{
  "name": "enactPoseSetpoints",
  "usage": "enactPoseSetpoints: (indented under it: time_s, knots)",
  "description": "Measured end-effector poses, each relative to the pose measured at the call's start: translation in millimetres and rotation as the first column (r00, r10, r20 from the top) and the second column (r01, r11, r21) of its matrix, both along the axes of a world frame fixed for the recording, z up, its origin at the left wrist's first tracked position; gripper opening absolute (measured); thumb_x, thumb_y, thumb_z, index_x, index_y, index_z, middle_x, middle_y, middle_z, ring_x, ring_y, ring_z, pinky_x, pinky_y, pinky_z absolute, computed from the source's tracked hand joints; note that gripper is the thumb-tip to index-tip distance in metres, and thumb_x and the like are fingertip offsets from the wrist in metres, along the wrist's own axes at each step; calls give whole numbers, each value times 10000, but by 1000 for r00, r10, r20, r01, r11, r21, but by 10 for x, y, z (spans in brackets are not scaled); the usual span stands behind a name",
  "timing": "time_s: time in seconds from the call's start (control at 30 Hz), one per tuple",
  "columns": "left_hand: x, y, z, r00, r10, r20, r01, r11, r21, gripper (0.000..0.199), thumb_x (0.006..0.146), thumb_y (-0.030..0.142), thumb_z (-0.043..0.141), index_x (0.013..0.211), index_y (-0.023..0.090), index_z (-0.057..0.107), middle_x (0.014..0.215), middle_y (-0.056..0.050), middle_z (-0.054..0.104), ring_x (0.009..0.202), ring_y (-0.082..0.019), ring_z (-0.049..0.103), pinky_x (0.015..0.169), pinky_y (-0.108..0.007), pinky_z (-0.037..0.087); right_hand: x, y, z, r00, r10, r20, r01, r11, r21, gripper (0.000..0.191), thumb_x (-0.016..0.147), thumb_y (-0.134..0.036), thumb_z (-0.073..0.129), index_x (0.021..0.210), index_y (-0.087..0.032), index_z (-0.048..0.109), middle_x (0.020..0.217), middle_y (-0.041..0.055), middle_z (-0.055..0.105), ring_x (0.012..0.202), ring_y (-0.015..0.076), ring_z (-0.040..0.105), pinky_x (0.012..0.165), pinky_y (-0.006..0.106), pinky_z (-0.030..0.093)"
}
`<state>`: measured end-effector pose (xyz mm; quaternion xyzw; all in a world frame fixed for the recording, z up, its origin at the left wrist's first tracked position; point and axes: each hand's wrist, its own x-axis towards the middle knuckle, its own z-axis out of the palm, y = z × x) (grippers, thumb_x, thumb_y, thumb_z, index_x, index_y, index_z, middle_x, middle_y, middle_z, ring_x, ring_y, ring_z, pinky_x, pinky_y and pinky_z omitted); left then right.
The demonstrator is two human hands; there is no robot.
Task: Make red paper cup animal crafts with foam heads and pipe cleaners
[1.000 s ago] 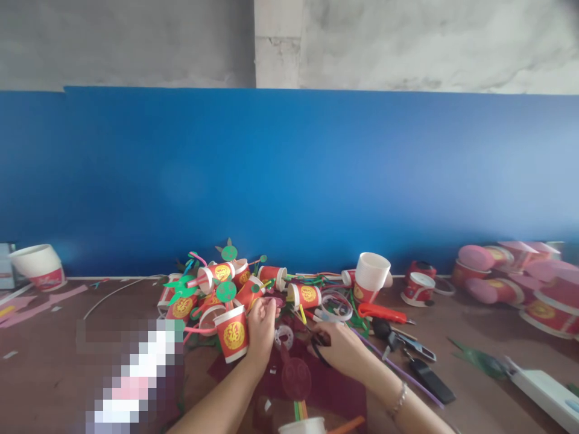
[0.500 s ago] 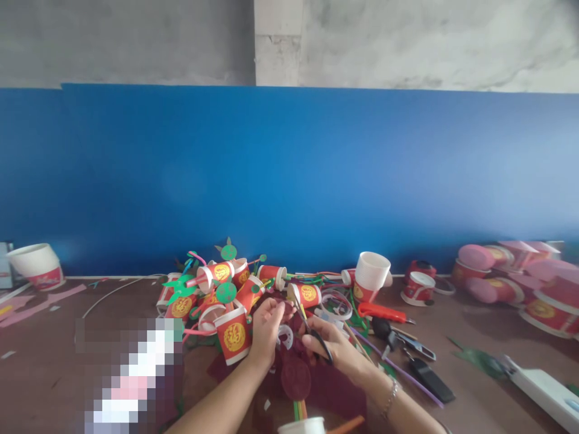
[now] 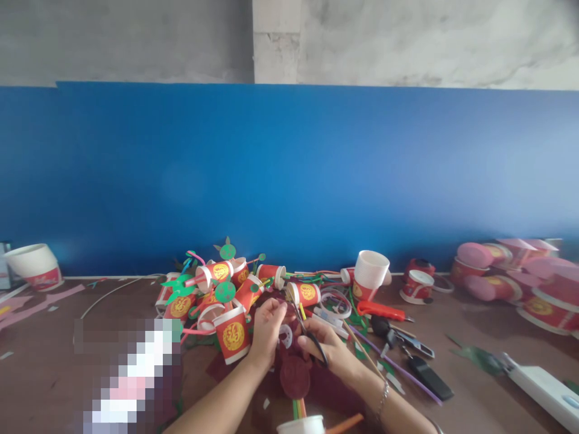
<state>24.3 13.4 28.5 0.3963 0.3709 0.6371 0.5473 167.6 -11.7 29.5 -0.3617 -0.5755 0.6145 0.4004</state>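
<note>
My left hand (image 3: 266,330) is closed, thumb and fingers pinching a small piece of dark red paper (image 3: 292,311). In my right hand (image 3: 332,349) is a pair of scissors (image 3: 321,355) with black handles, its blades pointing up and left beside that paper. Below and between the hands lies a round dark red paper figure (image 3: 295,377), with coloured strips running from it to a white-rimmed cup (image 3: 302,425). A white ring-like piece (image 3: 286,336) shows next to my left hand. The fingertips of both hands partly hide the paper.
Red paper cups (image 3: 233,336) with gold emblems and green cutouts (image 3: 225,291) pile up behind my left hand. On the right are stacked white cups (image 3: 371,268), an orange-red cutter (image 3: 381,311), keys with a black fob (image 3: 429,377) and a white tool (image 3: 545,383). A blue panel (image 3: 289,181) stands behind.
My right hand and the scissors have shifted slightly left and down, with the blades still by the paper. My left hand keeps its pinch, nearly unmoved.
</note>
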Motion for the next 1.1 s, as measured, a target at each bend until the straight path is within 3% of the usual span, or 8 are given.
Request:
enactPoseSetpoints:
  time_s: [0.5,0.77,1.1]
  knots:
    - [-5,15,-33,1000,-15,-4,15,1000,0,312,679,422,722,624,174,540,620,2,609,601,-144,635,649,-271,534,0,0,8,1000,-21,-2,21,1000,-18,423,678,-515,747,801,-162,547,613,-44,534,493,76,497,473,200,431]
    - [-6,10,-16,1000,-22,-6,22,1000,-15,312,678,420,722,616,177,536,620,11,597,599,-135,632,654,-260,537,10,31,-68,1000,-11,-5,11,1000,23,410,703,-519,729,789,-165,540,579,-55,512,447,69,478,452,198,414]
    - [-16,6,3,999,-34,-2,34,999,-36,345,645,436,741,600,176,519,603,17,583,585,-127,615,584,-231,513,15,35,-104,999,-27,42,26,999,28,437,716,-559,695,794,-160,534,497,-66,499,386,58,442,401,179,320]
